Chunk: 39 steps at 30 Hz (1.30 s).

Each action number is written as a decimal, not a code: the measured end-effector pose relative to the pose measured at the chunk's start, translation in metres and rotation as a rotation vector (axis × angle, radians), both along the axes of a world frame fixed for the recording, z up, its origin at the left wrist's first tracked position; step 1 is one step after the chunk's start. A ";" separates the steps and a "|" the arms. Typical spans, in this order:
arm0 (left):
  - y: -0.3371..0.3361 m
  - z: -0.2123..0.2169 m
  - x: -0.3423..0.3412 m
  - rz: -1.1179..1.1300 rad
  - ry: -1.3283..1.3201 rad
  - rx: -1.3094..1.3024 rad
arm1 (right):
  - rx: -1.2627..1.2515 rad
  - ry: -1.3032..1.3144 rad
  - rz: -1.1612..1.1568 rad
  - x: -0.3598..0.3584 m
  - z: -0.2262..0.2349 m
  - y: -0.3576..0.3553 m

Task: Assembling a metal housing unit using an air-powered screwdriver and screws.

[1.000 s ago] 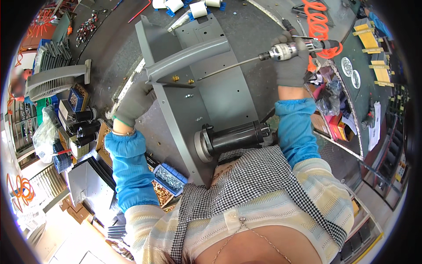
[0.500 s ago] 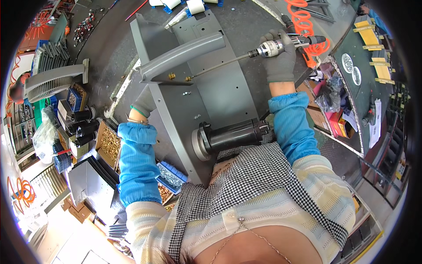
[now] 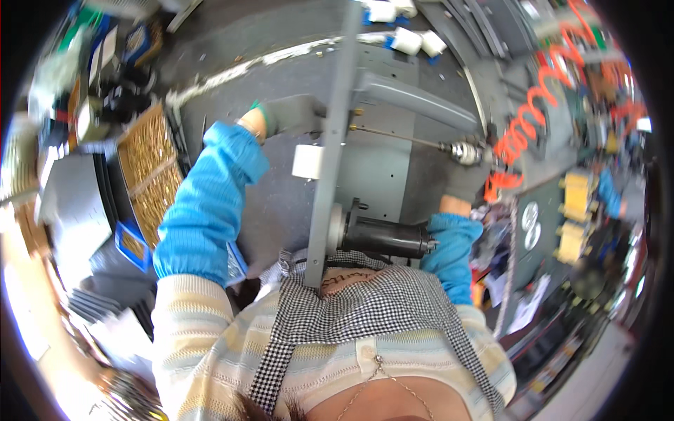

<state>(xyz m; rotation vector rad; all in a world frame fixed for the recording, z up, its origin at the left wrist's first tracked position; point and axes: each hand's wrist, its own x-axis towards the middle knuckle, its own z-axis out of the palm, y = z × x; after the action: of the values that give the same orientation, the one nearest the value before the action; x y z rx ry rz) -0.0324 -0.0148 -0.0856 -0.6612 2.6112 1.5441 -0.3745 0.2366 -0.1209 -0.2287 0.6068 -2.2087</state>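
Note:
A grey sheet-metal housing (image 3: 379, 161) with a black motor (image 3: 386, 237) bolted to its near end stands in front of me, seen almost edge-on. My left hand (image 3: 291, 116), in a grey glove with a blue sleeve, grips the housing's left flange. My right hand (image 3: 467, 184), also gloved, is shut on a power screwdriver (image 3: 465, 152). Its long thin bit (image 3: 397, 135) runs left to a brass screw on the flange, just under a grey curved bar (image 3: 421, 105).
A tray of brass screws (image 3: 147, 172) sits at my left beside blue bins and black parts. An orange coiled air hose (image 3: 526, 130) hangs at the right. White rolls (image 3: 414, 38) lie at the far edge of the dark bench. Yellow parts (image 3: 572, 210) are at far right.
The view has swung to the right and tilted, so the housing now appears edge-on. My left hand stays on the flange; my right keeps the screwdriver's bit on the screw.

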 end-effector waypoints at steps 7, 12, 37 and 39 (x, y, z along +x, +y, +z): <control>0.002 0.011 0.012 -0.082 -0.125 0.047 | 0.157 -0.058 -0.077 0.008 0.013 -0.004; 0.003 0.012 0.017 -0.058 -0.080 0.057 | 0.149 -0.105 0.047 0.004 0.025 -0.005; 0.027 0.020 0.014 -0.029 0.025 -0.364 | 0.132 -0.040 -0.238 0.020 0.023 -0.024; 0.026 0.023 0.011 -0.026 0.026 -0.413 | 0.154 -0.049 -0.302 0.013 0.020 -0.021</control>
<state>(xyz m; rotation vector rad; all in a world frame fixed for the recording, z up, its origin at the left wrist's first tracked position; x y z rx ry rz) -0.0217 0.0117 -0.0629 -0.6243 2.9723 1.0149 -0.3610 0.2159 -0.1012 -0.0012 0.8249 -2.4315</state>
